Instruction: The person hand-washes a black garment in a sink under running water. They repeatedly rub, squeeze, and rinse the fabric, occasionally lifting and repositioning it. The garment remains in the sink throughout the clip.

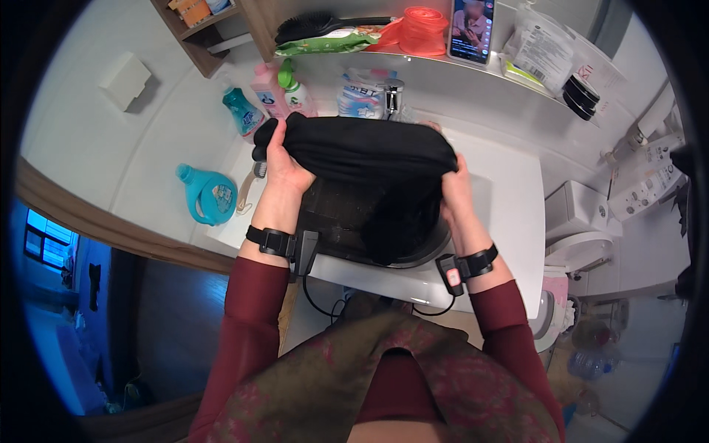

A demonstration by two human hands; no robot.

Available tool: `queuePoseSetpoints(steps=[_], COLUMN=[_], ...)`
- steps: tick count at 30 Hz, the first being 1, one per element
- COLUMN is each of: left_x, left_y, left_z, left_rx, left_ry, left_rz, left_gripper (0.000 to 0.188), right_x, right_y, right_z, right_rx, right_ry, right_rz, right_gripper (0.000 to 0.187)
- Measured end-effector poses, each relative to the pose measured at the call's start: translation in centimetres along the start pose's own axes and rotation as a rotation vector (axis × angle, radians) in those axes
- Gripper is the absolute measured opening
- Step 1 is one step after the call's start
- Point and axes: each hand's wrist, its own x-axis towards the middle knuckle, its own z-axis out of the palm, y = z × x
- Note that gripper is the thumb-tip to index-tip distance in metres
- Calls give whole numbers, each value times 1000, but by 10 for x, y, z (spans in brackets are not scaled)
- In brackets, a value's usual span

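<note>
A bunched black piece of clothing [362,148] is stretched sideways between my two hands above the washbasin. My left hand [288,168] is closed around its left end, with the thumb up along the cloth. Its right end is in my right hand [456,192], whose fingers are partly hidden behind the fabric. A loose part of the garment hangs down into a dark, wet-looking basin [329,214] set in the white sink [509,199]. The exact kind of garment cannot be made out. Just behind the cloth stands the chrome faucet [394,96].
Left of the sink are a turquoise detergent jug [210,196], a brush [255,177], a teal bottle [242,111] and a pink bottle [269,88]. A shelf above carries a black hairbrush [306,26] and a phone [471,31]. A toilet [583,251] stands at the right.
</note>
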Motion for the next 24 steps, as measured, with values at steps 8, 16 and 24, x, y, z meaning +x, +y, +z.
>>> queuePoseSetpoints(steps=[8, 16, 24], left_x=[36, 42, 30], left_y=[-37, -30, -73], left_z=[-76, -134, -121], left_rx=[519, 1858, 2808], left_ry=[286, 375, -402], left_rz=[96, 460, 598], left_gripper=[28, 57, 51], right_x=[-5, -63, -55], right_y=[17, 103, 59], right_z=[-44, -80, -9], right_rx=[-668, -1384, -1513], right_ry=[112, -383, -264], right_rz=[-435, -324, -404], right_gripper=[55, 69, 62])
